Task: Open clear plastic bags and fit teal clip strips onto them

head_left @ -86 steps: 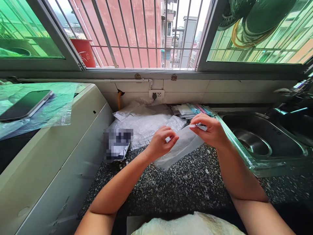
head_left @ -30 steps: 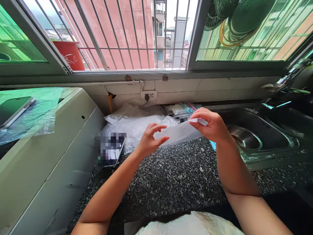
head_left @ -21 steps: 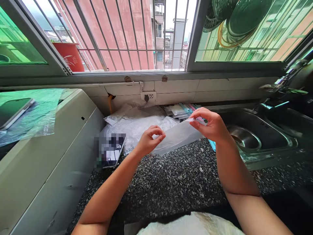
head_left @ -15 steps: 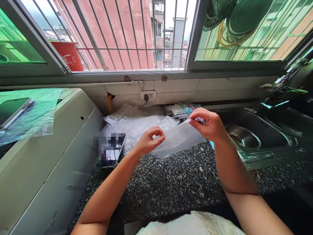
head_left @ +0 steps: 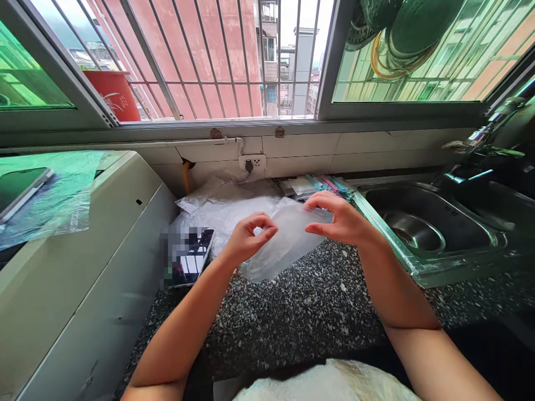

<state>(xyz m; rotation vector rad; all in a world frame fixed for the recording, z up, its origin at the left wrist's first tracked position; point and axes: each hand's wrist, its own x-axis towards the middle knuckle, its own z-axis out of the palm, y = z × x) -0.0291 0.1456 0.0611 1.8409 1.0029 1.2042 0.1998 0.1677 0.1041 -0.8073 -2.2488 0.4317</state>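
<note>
Near the middle of the frame, one translucent bag (head_left: 288,242) lies over the counter (head_left: 309,312), its edge pinched in the left hand's (head_left: 246,239) grip; the right hand's (head_left: 343,220) grip is spread beside it. With a single pinch, the limp bag could slip or crease. Two phones (head_left: 23,190) appear, both at left.

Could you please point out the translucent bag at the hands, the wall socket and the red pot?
Translucent bag (head_left: 287,240): head view, middle of its sheet.
Wall socket (head_left: 257,162): head view, its white face plate.
Red pot (head_left: 117,94): head view, its outer side.
</note>
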